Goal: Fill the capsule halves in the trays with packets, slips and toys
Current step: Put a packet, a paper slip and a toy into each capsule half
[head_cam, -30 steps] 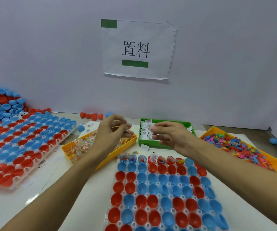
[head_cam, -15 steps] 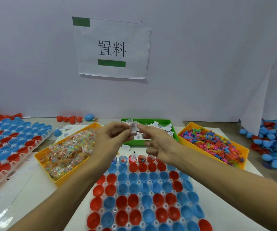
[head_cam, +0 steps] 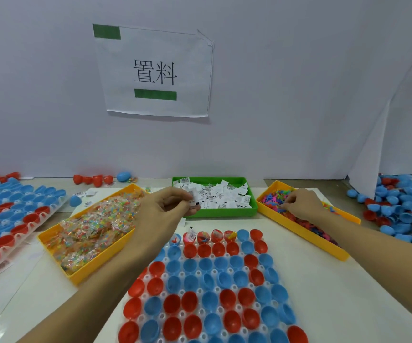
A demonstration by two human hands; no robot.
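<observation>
A pale partition wall (head_cam: 299,82) closes off the back of my workbench, a paper sign (head_cam: 155,70) with two black characters and green bars taped to it. Below it, the white tabletop (head_cam: 348,293) carries the work. In front of me sits the clear tray (head_cam: 207,288) of red and blue capsule halves, only its far row holding contents. A second filled tray (head_cam: 9,214) lies at far left. To the left of centre, a yellow bin (head_cam: 88,233) holds clear packets of coloured bits; a green bin (head_cam: 215,196) at the back holds white printed slips; a yellow bin (head_cam: 304,219) on the right holds small bright plastic toys. Loose blue and red capsule halves (head_cam: 403,209) are heaped at far right, a few more (head_cam: 101,179) along the wall. My left hand (head_cam: 167,206) hovers between the packet and slip bins, fingers curled, pinching slips (head_cam: 195,198) at its fingertips. My right hand (head_cam: 301,203) reaches into the toy bin, fingertips pinched down among the toys.
</observation>
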